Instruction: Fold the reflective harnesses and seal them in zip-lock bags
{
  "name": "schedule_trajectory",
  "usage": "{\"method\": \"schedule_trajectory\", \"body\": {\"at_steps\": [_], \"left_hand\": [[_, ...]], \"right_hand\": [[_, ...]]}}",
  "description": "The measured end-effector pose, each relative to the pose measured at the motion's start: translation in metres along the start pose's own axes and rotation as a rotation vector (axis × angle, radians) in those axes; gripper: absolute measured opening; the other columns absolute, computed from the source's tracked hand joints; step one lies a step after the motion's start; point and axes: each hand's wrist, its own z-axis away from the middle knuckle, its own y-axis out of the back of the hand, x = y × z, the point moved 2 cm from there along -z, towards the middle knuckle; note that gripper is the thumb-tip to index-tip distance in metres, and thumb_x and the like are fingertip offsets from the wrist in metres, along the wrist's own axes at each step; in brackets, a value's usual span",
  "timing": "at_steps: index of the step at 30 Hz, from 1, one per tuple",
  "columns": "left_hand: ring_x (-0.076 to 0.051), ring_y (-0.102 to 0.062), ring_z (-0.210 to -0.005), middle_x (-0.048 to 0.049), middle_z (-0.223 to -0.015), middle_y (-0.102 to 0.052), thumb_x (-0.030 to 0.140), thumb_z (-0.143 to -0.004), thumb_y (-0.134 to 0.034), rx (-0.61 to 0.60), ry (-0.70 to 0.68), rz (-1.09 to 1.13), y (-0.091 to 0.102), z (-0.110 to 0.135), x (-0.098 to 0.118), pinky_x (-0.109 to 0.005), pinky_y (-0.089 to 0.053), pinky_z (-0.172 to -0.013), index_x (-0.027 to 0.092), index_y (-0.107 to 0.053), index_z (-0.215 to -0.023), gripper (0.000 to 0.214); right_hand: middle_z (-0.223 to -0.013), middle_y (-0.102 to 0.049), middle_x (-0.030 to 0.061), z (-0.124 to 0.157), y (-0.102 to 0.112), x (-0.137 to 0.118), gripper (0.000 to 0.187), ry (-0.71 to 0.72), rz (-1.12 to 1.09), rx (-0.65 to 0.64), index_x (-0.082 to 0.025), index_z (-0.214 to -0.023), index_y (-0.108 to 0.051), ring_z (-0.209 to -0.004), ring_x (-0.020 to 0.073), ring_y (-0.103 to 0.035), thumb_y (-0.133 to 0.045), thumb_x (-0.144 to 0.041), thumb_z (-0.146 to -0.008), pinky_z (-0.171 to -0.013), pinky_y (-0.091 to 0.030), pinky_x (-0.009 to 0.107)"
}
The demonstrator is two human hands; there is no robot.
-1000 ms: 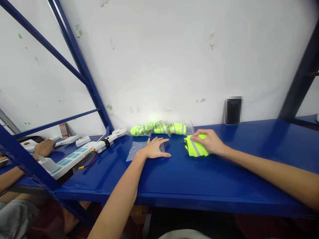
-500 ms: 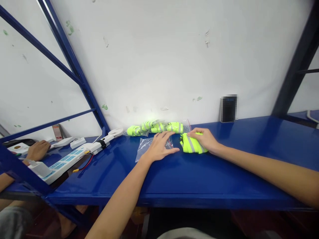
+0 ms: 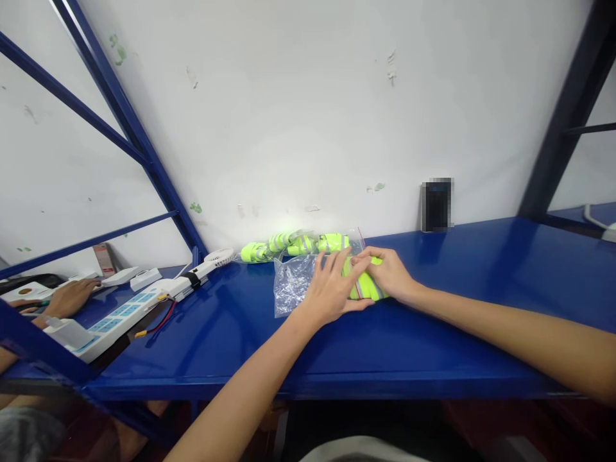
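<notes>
My left hand (image 3: 332, 289) lies over the right edge of a clear plastic zip bag (image 3: 293, 285), its fingertips meeting the vest. A folded neon-yellow reflective vest (image 3: 364, 285) with grey stripes sits beside the bag, mostly covered by both hands. My right hand (image 3: 389, 274) grips the vest from the right. Behind them, against the wall, lies a row of neon-yellow items in clear bags (image 3: 293, 245). Whether the vest's edge is inside the bag's mouth is hidden by my fingers.
The blue steel shelf top (image 3: 457, 256) runs along a white wall, with a dark, pixelated object (image 3: 437, 205) standing against it. Further left are a white power strip (image 3: 120, 317), a small white fan (image 3: 219, 258), blue frame bars, and a co-worker's hand (image 3: 72, 298).
My left hand has slid right, bringing the plastic bag against the vest. Both hands now meet over the vest. The view has shifted slightly.
</notes>
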Motion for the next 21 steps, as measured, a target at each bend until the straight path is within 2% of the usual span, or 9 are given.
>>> {"method": "schedule_trajectory", "body": {"at_steps": [4,9,11,13,15,21], "left_hand": [[-0.037,-0.025,-0.139,-0.0175,-0.148,-0.032,0.065,-0.078,-0.056,-0.031,-0.070,0.057,0.004,0.000,0.001,-0.062,-0.009,-0.113,0.026,-0.033,-0.145,0.081],[-0.033,-0.023,-0.142,-0.0166,-0.156,-0.012,0.058,-0.076,-0.063,-0.054,-0.039,0.223,0.012,0.004,-0.009,-0.050,-0.037,-0.108,0.024,-0.010,-0.151,0.097],[-0.035,-0.023,-0.142,-0.0178,-0.157,-0.009,0.058,-0.072,-0.068,-0.037,-0.008,0.203,0.010,0.005,-0.015,-0.048,-0.039,-0.107,0.021,-0.005,-0.151,0.108],[-0.035,-0.020,-0.143,-0.0199,-0.157,-0.008,0.058,-0.069,-0.071,-0.017,0.012,0.150,0.007,0.005,-0.017,-0.049,-0.037,-0.109,0.017,-0.006,-0.151,0.113],[-0.035,-0.017,-0.144,-0.0213,-0.156,-0.011,0.056,-0.069,-0.071,-0.003,0.015,0.090,0.004,0.004,-0.017,-0.050,-0.032,-0.112,0.013,-0.011,-0.150,0.109],[-0.039,-0.017,-0.143,-0.0174,-0.151,-0.032,0.067,-0.072,-0.060,-0.007,0.042,-0.090,0.006,0.002,-0.009,-0.061,-0.006,-0.115,0.016,-0.030,-0.145,0.093]], "right_hand": [[-0.071,-0.066,0.0018,0.000,0.002,0.000,0.027,0.001,0.006,0.051,-0.016,-0.074,-0.067,-0.066,0.0178,-0.056,-0.061,-0.042,-0.076,-0.064,-0.043,0.029],[-0.068,-0.064,0.0013,-0.001,0.004,-0.002,0.027,0.041,0.060,0.085,-0.017,-0.071,-0.066,-0.067,0.0182,-0.055,-0.061,-0.042,-0.077,-0.066,-0.043,0.029],[-0.068,-0.063,0.0013,-0.001,0.004,-0.002,0.028,0.022,0.058,0.087,-0.017,-0.072,-0.066,-0.067,0.0179,-0.055,-0.062,-0.044,-0.077,-0.065,-0.042,0.029],[-0.069,-0.063,0.0012,-0.001,0.003,-0.002,0.028,0.001,0.047,0.083,-0.017,-0.072,-0.066,-0.066,0.0176,-0.054,-0.063,-0.045,-0.076,-0.065,-0.042,0.029],[-0.069,-0.063,0.0012,-0.001,0.003,-0.003,0.029,-0.003,0.042,0.070,-0.017,-0.072,-0.066,-0.067,0.0175,-0.054,-0.063,-0.045,-0.076,-0.066,-0.041,0.029],[-0.070,-0.061,-0.0003,-0.001,0.003,-0.001,0.029,0.002,0.019,0.022,-0.018,-0.073,-0.064,-0.065,0.0163,-0.052,-0.061,-0.046,-0.078,-0.066,-0.040,0.029]]}}
